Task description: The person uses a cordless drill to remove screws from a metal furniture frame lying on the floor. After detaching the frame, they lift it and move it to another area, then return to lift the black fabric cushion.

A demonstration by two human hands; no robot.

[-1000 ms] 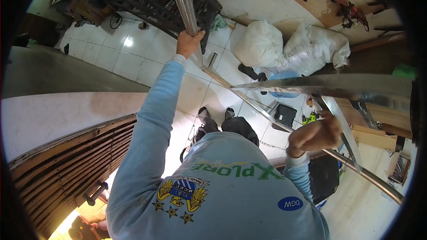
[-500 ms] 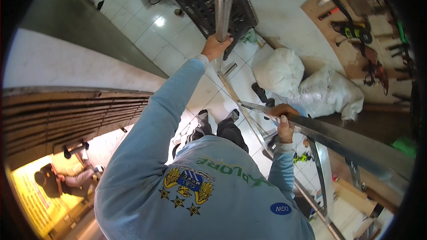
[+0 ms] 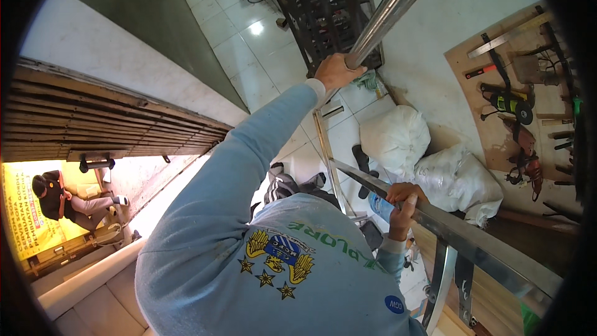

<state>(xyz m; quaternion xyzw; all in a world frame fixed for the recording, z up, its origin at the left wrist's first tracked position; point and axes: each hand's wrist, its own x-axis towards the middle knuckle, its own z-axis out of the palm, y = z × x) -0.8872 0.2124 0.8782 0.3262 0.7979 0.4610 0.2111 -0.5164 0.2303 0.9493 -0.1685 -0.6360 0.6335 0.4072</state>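
Note:
A silver metal ladder takes up the space in front of me and to my right. My left hand [image 3: 339,73], on an outstretched arm, is closed round its far rail [image 3: 395,15], which rises past the top edge of the view. Nearer my body, my right hand [image 3: 404,208] has its fingers wrapped over the other rail [image 3: 497,255], thumb on the near side. Below that rail hang a metal leg [image 3: 440,283] and a dark hinged bracket [image 3: 464,283]. A thinner bar [image 3: 326,146] slants down toward the floor between my hands. The ladder's lower end is partly hidden by my body.
White sacks [image 3: 395,140] lean against the right wall, beside a tool board [image 3: 497,87]. A dark slatted rack [image 3: 311,9] stands ahead on the tiled floor [image 3: 258,56]. To the left are a folding gate [image 3: 93,115] and a seated person [image 3: 68,202].
My view and body have turned. The far rail now tilts to the right at its top, and my left hand has shifted right with it. My right hand keeps its grip, slightly lower.

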